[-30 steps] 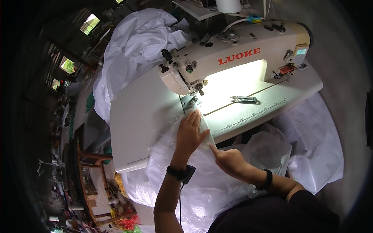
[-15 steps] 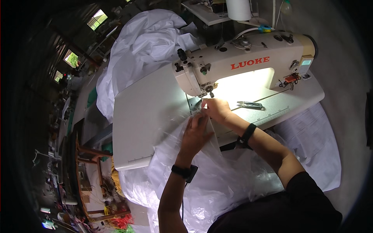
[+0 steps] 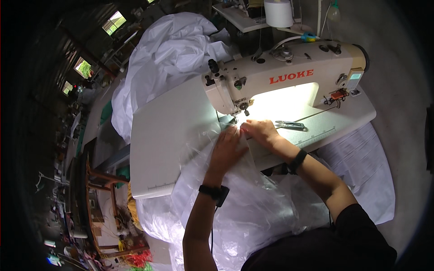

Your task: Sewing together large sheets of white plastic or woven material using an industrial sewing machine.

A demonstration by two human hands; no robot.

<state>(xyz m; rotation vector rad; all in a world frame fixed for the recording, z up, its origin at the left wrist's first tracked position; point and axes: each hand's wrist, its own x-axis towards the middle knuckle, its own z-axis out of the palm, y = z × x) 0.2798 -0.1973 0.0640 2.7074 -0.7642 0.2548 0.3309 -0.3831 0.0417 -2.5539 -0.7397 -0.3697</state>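
Since a second ago: my right hand (image 3: 262,132) has moved up from lower on the see-through plastic sheet (image 3: 235,198) to a spot just below the needle end (image 3: 221,92) of the sewing machine (image 3: 334,65).
Left hand (image 3: 226,147): mine, as before, lies palm down on the sheet, fingers stretched forward and unclenched, pressing rather than gripping.
Right hand: fingers bent and drawn together just beside my left fingertips; whether they pinch the plastic I cannot tell, the spot being small and glaring.
Plastic sheet: bunched over the front edge of the white tabletop (image 3: 167,135), its narrow upper part under my hands, its folds spilling toward my lap.
Sewing machine: stands across the tabletop beyond my hands, its lamp light flooding the space under the arm; a small lit screen (image 3: 356,76) sits at its right end.
Snips (image 3: 294,125): lie on the tabletop to the right of my right hand, near it.
Wrists: a black band (image 3: 297,161) on my right, another (image 3: 209,192) with a small black box (image 3: 222,196) on my left.
Behind the tabletop: a heap of white cloth (image 3: 167,54) at left, a white thread cone (image 3: 278,13) above the machine.
Right side: more white cloth (image 3: 361,171) hangs below the tabletop's edge.
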